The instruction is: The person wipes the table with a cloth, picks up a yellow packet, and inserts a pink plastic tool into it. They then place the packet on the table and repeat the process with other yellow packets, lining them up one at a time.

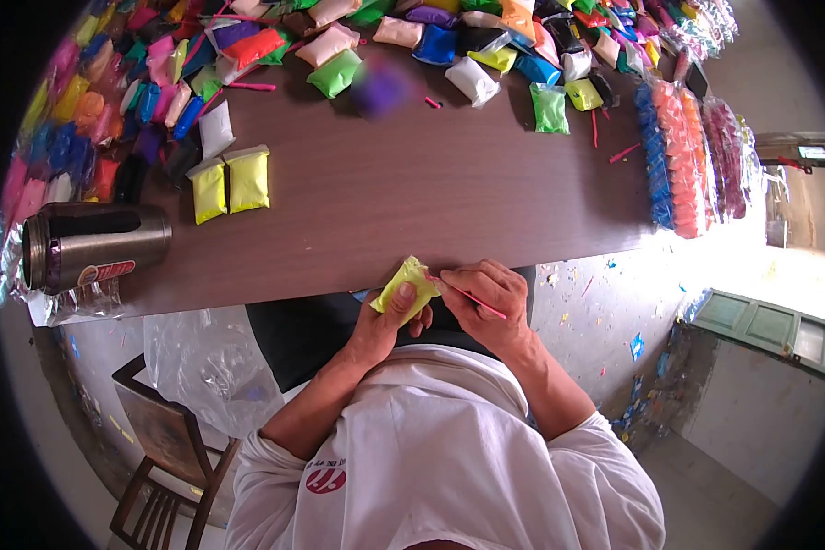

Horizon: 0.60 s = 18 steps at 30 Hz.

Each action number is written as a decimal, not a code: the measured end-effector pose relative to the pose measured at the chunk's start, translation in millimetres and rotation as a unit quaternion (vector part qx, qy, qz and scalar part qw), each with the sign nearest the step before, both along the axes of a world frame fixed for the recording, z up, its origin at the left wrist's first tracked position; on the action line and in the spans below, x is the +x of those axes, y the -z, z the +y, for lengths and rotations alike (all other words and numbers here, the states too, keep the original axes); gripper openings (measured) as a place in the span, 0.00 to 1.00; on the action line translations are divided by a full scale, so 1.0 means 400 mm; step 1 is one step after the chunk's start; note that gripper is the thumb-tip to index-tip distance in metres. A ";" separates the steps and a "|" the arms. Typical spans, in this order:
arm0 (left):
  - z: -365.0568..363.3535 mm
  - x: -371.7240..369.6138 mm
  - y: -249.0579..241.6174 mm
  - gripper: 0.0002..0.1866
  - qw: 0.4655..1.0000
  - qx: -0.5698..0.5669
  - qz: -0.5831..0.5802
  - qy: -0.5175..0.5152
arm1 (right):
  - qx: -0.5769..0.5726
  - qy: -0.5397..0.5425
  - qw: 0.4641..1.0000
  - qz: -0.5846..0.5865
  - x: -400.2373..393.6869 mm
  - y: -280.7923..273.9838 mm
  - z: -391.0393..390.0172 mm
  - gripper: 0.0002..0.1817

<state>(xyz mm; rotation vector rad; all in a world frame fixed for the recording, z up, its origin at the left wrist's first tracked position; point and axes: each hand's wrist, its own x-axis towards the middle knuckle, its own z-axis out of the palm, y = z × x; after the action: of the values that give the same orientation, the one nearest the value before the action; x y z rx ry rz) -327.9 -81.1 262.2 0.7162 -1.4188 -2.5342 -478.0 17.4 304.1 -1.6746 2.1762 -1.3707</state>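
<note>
My left hand (383, 323) is closed round a yellow packet (407, 286), its thumb lying across the front. Beside it, my right hand (486, 295) pinches a thin pink stick (479, 305) near the packet's upper right corner. Whether the stick touches the packet is too small to tell. Both hands are over my lap at the near edge of the brown table (385, 202). Two yellow packets (249, 180) lie side by side on the table at the left, with a white packet (216, 130) just beyond them.
A steel flask (97, 246) lies on its side at the table's left edge. Many coloured packets (335, 73) are heaped along the far and left sides. Packet strips (680, 158) hang over the right edge. A wooden chair (168, 431) stands at lower left.
</note>
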 end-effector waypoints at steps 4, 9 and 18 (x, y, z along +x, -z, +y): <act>0.000 0.002 0.000 0.28 1.000 -0.005 -0.001 0.008 | -0.001 0.002 0.999 0.043 -0.003 -0.001 -0.009 0.08; -0.003 0.000 -0.008 0.29 1.000 -0.008 0.002 0.011 | -0.022 -0.002 0.998 0.052 -0.006 0.004 -0.025 0.08; -0.001 0.001 -0.007 0.29 1.000 -0.008 0.002 0.009 | -0.027 -0.003 0.999 -0.018 -0.018 -0.001 -0.028 0.07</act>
<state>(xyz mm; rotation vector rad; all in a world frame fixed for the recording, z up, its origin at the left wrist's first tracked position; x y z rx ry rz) -327.5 -81.6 265.1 0.6987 -1.4502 -2.5327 -485.4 6.3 304.7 -1.6595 2.1317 -1.4580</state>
